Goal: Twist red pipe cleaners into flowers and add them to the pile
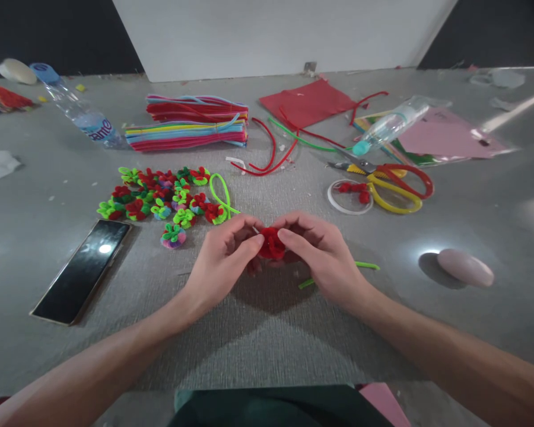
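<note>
Both my hands meet at the middle of the table, around a small red piece of bent pipe cleaner. The thumb and fingers of my left hand pinch its left side. From the right, my right hand grips it the same way. Part of the red piece is hidden behind my fingers. A light green pipe cleaner lies under my right hand, its other end showing beyond the wrist. Close to my left fingers is a looped bright green pipe cleaner. A cluster of small fuzzy flowers lies beyond my left hand.
Left are a phone and a water bottle. Pipe cleaner bundles lie at the back. Scissors, a white ring-shaped roll, another bottle and red felt are ahead. A pinkish oval object sits right.
</note>
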Demonstrator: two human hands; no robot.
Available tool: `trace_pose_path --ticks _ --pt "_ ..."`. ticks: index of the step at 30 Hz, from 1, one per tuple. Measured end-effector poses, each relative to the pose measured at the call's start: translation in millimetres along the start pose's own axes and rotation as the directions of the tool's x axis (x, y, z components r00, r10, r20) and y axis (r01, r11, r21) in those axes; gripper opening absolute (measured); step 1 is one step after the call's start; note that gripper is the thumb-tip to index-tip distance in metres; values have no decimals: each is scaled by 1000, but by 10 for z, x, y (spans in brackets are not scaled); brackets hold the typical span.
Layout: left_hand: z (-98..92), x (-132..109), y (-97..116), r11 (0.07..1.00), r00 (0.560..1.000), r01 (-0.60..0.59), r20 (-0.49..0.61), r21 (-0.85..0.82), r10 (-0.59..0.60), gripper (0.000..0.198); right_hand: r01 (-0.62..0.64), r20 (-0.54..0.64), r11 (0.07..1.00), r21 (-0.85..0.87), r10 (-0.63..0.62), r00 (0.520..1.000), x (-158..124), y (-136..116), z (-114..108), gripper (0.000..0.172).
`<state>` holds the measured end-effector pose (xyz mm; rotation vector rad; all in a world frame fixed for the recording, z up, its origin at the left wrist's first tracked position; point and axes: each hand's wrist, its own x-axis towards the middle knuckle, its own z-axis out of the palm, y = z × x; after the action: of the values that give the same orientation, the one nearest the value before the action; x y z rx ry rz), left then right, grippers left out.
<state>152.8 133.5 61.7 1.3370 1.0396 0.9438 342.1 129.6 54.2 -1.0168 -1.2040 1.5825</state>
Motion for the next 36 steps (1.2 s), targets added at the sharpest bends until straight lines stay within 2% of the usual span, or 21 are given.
trace_pose_path --ticks 4,12,19,25,29,36 --pt "10 14 -18 1000 1000 15 17 14 -15 19 33 -31 995 -93 -36 999 -2 -18 8 20" --pt "15 -11 -46 995 1000 -26 -13 100 27 23 51 -36 988 -145 -56 998 14 -7 17 14" --pt "31 10 3 994 998 -59 -22 90 61 15 21 -7 991 -135 -22 1000 21 -5 26 14" --pt "28 20 -15 996 997 -72 -28 56 74 14 21 -4 980 -197 -22 1000 28 -29 6 10" --pt "7 12 -55 997 998 -63 16 33 62 15 -31 57 988 -149 40 998 54 -48 -10 18" --pt "-19 27 -35 997 1000 22 14 76 -24 13 -41 25 990 -136 45 999 50 -2 -22 20"
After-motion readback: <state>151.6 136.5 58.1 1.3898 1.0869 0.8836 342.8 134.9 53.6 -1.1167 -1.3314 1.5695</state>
